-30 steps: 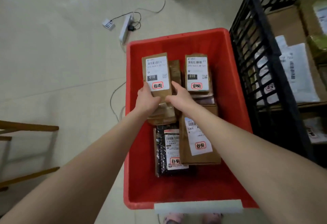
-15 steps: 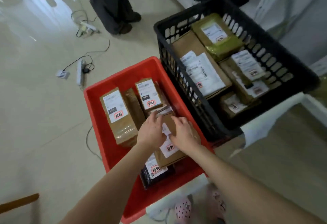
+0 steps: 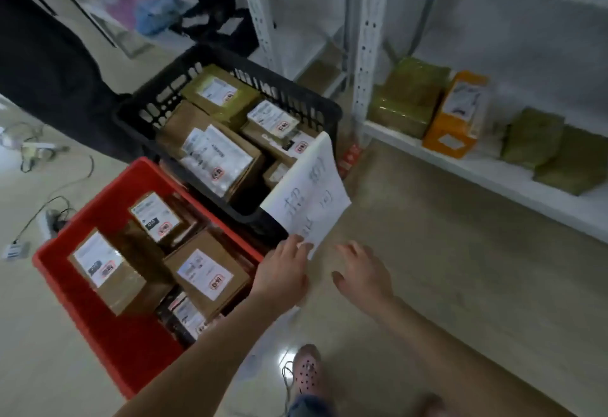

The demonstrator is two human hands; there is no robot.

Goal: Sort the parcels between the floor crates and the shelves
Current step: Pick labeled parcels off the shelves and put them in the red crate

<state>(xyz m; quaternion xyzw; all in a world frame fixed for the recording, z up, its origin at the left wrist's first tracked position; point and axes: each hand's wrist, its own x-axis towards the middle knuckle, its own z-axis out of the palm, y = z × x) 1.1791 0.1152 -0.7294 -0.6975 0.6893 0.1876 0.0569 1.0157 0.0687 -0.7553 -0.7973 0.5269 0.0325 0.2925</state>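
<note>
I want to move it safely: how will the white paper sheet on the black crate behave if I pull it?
The paper sheet is probably floppy and light: it hangs curved over the black crate rim. It may tear, since the left hand touches only its lower corner.

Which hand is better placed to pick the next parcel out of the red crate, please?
Probably the left hand: it hangs at the red crate's near edge, beside the brown parcel. The right hand, open, is over bare floor.
</note>
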